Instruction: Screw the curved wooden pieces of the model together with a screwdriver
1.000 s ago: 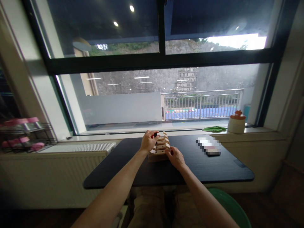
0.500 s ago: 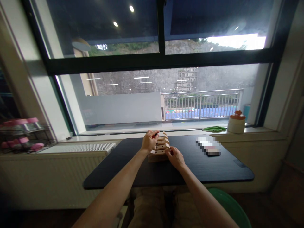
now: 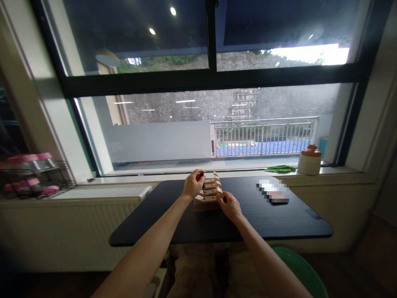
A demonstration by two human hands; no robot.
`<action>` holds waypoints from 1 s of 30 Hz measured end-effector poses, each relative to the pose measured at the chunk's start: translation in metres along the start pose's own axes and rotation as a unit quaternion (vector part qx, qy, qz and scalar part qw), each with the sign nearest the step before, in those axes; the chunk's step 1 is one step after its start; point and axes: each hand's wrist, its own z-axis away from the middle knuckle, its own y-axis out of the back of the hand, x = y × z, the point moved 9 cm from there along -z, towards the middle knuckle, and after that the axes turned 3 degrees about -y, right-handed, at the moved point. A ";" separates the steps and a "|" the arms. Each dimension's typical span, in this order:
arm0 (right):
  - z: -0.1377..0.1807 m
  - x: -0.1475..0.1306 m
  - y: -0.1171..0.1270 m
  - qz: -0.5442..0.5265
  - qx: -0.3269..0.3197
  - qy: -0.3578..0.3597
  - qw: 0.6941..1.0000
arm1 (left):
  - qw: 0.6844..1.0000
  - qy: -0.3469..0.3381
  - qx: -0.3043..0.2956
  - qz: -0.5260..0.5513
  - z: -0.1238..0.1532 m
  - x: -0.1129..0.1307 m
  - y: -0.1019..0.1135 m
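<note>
Left hand [image 3: 192, 185] is pinching a dark tool [image 3: 202, 175] over a slatted wooden block [image 3: 211, 199], which is sitting midway along the desk [image 3: 269, 221], toward its far edge. The right hand [image 3: 231, 205] is touching the block's near right side, though whether it is gripping is unclear. Since a half-second earlier, left fingers are shifting on the tool, the block staying put, suggesting work is continuing there. No lettering is reading clearly; a pixelated item [image 3: 274, 192] is lying near the desk's far right corner.

A black table [image 3: 266, 223] stands before a dark-framed window [image 3: 212, 77].
</note>
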 end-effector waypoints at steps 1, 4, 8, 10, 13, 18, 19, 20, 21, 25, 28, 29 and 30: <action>0.000 0.000 0.000 0.001 0.000 0.000 1.000 | 1.000 -0.002 -0.003 0.006 0.001 0.001 0.000; 0.000 0.000 -0.001 0.005 -0.001 0.000 1.000 | 1.000 -0.002 0.006 0.001 0.004 0.003 0.001; 0.000 -0.001 -0.001 0.000 -0.002 0.000 1.000 | 0.998 -0.008 0.033 -0.049 0.007 0.005 0.005; 0.000 -0.002 0.000 -0.001 0.000 0.001 1.000 | 0.996 -0.022 0.044 -0.069 0.007 0.008 0.007; 0.001 -0.002 0.000 0.002 0.001 0.004 1.000 | 0.996 -0.033 0.050 -0.073 0.005 0.010 0.009; 0.000 0.000 0.000 0.006 -0.002 -0.002 1.000 | 0.998 -0.018 0.032 -0.058 0.003 0.007 0.006; 0.000 0.000 0.000 0.006 -0.002 -0.002 1.000 | 0.998 -0.014 0.025 -0.055 0.003 0.006 0.005; 0.000 0.000 0.000 0.005 0.000 -0.001 1.000 | 0.998 -0.009 0.018 -0.051 0.003 0.005 0.003; 0.000 -0.001 0.000 0.004 0.000 0.000 1.000 | 0.999 -0.006 0.010 -0.046 0.003 0.005 0.002; 0.000 -0.001 -0.001 0.003 -0.002 -0.001 1.000 | 1.000 -0.002 -0.004 -0.007 0.002 0.007 -0.003; 0.000 -0.001 0.000 0.005 0.001 0.000 1.000 | 1.000 -0.004 -0.003 0.018 0.003 0.009 -0.003; 0.000 -0.001 -0.001 0.005 0.001 0.001 1.000 | 1.000 -0.006 -0.004 0.020 0.004 0.009 -0.003; 0.000 -0.001 -0.001 0.006 0.002 0.002 1.000 | 1.000 -0.009 -0.004 0.018 0.005 0.010 -0.002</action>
